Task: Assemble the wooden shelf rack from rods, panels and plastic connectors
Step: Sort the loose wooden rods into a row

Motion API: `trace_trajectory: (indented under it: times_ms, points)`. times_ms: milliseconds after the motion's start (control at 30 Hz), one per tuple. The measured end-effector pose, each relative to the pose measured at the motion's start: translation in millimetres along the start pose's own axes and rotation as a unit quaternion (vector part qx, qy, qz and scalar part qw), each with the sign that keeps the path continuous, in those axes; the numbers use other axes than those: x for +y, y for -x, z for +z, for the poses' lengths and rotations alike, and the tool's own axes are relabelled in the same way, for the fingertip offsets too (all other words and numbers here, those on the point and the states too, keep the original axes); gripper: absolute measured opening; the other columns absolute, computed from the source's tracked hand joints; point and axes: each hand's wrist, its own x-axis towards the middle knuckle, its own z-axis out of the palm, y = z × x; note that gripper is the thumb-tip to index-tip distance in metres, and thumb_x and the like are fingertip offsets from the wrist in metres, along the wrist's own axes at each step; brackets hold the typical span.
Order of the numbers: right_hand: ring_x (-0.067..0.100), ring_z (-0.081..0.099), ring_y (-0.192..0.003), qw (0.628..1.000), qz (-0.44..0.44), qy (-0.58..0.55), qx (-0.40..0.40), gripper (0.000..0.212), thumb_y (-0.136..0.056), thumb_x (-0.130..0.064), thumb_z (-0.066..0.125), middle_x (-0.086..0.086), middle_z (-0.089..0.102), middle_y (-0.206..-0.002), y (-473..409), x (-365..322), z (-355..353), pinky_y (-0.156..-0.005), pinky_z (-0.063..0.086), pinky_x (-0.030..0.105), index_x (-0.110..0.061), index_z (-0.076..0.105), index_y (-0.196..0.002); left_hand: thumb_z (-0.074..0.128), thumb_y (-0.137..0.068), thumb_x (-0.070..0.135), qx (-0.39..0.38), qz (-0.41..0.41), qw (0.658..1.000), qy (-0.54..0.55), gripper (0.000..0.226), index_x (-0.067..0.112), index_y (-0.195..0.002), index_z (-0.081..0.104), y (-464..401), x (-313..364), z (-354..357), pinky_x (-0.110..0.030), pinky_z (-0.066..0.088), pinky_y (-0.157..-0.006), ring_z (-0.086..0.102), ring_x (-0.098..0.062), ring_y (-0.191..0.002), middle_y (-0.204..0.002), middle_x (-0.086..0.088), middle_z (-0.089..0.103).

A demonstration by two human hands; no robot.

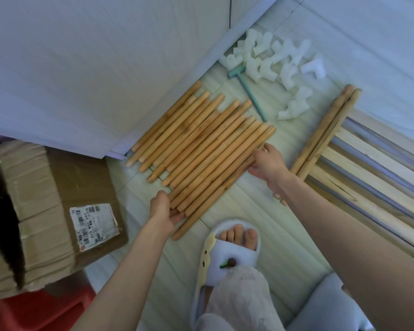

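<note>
Fingers of our left hand (164, 211) curl under the near ends of the wooden rods (201, 154), gripping the lowest few, while our right hand (269, 167) lies against the right edge of the same row, thumb toward the rods; we cannot tell how its fingers sit, since the back of the hand hides them. These rods lie side by side on the pale floor (261, 211), slanting up to the right, just beside a white wall panel (81, 68). Beyond them a teal mallet (245, 89) rests beside a heap of white plastic connectors (282, 60). Two more rods (325, 132) lean across the slatted wooden panels (373, 168) at right. A cardboard box (41, 211) sits left; our slippered foot (232, 252) stands near the rods.
</note>
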Motion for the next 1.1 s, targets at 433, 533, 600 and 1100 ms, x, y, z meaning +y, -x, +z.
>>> trace_trajectory:
  times_ms: [433, 533, 600, 1100]
  points:
    - [0.03, 0.048, -0.12, 0.976, -0.115, 0.176, 0.057, 0.041, -0.095, -0.01, 0.033, 0.014, 0.035, -0.145, -35.9, -35.0, -17.4, -0.104, 0.04, 0.036, -0.003, 0.043, -0.134, 0.03, -0.097, 0.023, 0.002, 0.032, 0.999, -0.031, 0.038, 0.013, -0.125, 0.055, -2.7, 26.6, 13.0, -0.045, 0.048, -0.08, 0.056, -0.024, -0.1, -0.118, -0.01, 0.057]
    - [0.027, 0.047, -0.124, 0.981, -0.115, 0.147, 0.05, 0.048, -0.097, -0.015, 0.036, 0.009, 0.029, -0.15, -31.3, -33.3, -19.4, -0.104, 0.041, 0.04, -0.01, 0.029, -0.145, 0.034, -0.096, 0.027, 0.093, 0.034, 0.993, -0.068, 0.044, 0.01, -0.136, 0.042, -11.8, 15.0, 2.7, -0.048, 0.039, -0.103, 0.045, -0.033, -0.122, -0.14, -0.015, 0.042]
    - [0.026, 0.04, -0.13, 0.982, -0.11, 0.14, 0.059, 0.051, -0.098, -0.016, 0.036, 0.007, 0.024, -0.153, -27.1, -26.6, -19.6, -0.11, 0.035, 0.04, -0.012, 0.024, -0.147, 0.036, -0.094, 0.029, 0.123, -0.01, 0.99, -0.066, 0.048, 0.011, -0.138, 0.038, -10.6, 0.8, -7.7, -0.048, 0.038, -0.104, 0.044, -0.035, -0.122, -0.141, -0.016, 0.04]
    - [0.025, 0.045, -0.124, 0.994, -0.049, 0.092, -0.009, 0.046, -0.098, -0.019, 0.04, 0.009, 0.044, -0.14, 28.9, -13.7, -40.1, -0.108, 0.037, 0.042, -0.012, 0.033, -0.143, 0.026, -0.097, 0.018, -0.042, -0.017, 0.999, -0.008, 0.038, 0.006, -0.117, 0.056, 27.7, -2.7, 14.4, -0.049, 0.041, -0.093, 0.053, -0.027, -0.083, -0.093, -0.01, 0.057]
